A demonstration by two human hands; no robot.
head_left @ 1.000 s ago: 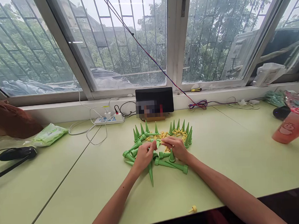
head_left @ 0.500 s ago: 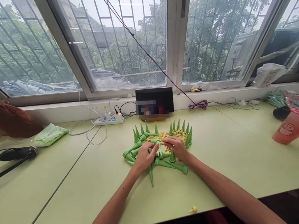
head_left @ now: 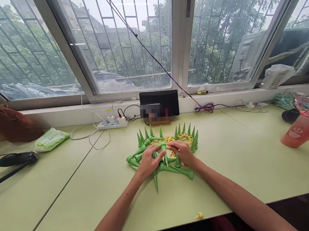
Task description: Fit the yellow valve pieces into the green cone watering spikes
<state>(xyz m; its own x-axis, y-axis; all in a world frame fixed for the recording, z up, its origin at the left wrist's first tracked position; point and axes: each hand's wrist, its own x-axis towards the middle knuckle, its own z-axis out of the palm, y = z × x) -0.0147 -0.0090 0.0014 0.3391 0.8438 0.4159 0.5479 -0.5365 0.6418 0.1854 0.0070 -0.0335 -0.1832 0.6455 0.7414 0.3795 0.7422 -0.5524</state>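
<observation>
Between my hands is a green plastic watering spike, its wide capped end up and its narrow tip pointing toward me. My left hand holds it from the left, thumb and fingers around its side. Close by on the right, my right hand is pinched, with what looks like a small yellow piece at its fingertips, mostly hidden. More green spikes lie loosely under and around both hands. Behind them, small yellow plastic pieces are heaped, and several green cones stand upright in an arc.
A lone yellow piece lies by the table's front edge. At the back are a dark tablet and a power strip with cables. A red cup stands right; a green-white packet lies left.
The green spike in my left hand has turned and swung so that more of its length shows, tip toward me. My left thumb and fingers have spread slightly; my right hand has barely moved.
</observation>
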